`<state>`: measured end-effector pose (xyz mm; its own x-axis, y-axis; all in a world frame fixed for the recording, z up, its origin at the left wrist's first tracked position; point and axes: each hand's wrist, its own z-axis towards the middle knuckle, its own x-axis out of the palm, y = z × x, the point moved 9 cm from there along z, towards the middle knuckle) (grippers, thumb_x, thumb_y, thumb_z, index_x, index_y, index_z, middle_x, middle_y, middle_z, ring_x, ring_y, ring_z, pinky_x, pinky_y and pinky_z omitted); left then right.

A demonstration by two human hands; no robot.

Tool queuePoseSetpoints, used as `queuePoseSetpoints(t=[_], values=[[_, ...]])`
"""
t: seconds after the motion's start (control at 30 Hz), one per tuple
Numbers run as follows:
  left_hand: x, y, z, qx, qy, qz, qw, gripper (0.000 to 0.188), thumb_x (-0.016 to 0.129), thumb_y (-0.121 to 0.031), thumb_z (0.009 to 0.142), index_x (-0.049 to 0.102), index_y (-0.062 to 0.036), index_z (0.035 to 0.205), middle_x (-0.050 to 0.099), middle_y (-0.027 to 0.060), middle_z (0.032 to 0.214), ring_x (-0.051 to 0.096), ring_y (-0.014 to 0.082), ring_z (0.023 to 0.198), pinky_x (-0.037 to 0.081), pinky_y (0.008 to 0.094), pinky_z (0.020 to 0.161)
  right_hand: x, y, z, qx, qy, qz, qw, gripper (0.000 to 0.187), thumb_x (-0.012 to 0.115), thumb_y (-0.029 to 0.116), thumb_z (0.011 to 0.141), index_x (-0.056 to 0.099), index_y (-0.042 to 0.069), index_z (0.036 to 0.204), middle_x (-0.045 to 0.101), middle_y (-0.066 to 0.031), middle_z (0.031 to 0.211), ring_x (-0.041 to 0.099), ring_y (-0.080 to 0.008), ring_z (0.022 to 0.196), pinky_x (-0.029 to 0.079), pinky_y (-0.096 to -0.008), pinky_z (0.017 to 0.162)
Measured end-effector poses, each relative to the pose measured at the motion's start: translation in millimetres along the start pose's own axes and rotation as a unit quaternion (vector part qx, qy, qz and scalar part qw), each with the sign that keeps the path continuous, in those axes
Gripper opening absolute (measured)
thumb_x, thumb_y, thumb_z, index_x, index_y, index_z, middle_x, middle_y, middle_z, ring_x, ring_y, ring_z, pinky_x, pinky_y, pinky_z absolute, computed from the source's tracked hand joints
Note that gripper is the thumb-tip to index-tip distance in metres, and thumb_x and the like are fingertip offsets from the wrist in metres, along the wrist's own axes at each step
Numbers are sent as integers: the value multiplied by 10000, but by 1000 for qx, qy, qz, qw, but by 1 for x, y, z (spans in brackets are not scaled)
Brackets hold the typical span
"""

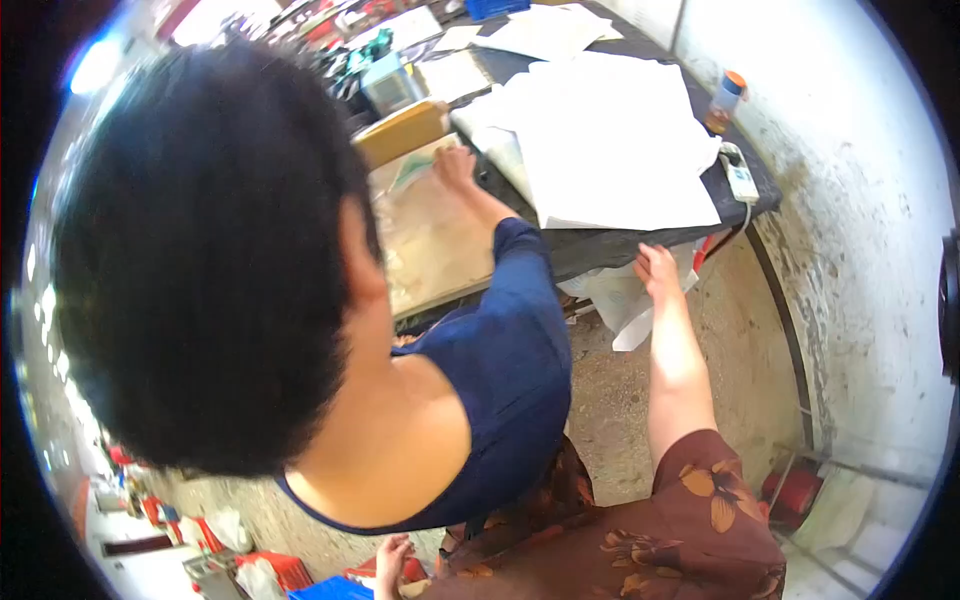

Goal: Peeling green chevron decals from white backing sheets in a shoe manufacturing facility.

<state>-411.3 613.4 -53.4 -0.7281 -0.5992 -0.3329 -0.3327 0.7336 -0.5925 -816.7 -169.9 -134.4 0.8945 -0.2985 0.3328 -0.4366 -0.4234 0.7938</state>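
Note:
My right hand (657, 268) reaches forward just off the front edge of a black-covered table (590, 243). Its fingers are loosely bent and apart, with nothing seen in them. Closest to it are the big white sheets (610, 140) stacked on the table and a crumpled whitish plastic bag (625, 300) below the edge. My left hand (393, 558) hangs low at the bottom of the head view, beside my brown floral shirt. Its fingers curl loosely, and I see nothing held.
A co-worker in a navy top (500, 330) bends over the table at my left, one hand (455, 166) on a pale board (440, 250). An orange-capped bottle (725, 100) and a white power strip (738, 175) stand near the wall. Red crates (275, 570) lie lower left.

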Motion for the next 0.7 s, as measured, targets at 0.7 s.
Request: queuePoseSetpoints(t=[0.7], values=[[-155,52,95,11,37,-50,998,258,635,-115,866,625,-33,1111,636,29,847,578,106,733,461,245,650,-156,-364,-438,399,130,-424,802,136,528,146,873,614,54,822,579,-64,704,554,-196,606,480,-337,564]])
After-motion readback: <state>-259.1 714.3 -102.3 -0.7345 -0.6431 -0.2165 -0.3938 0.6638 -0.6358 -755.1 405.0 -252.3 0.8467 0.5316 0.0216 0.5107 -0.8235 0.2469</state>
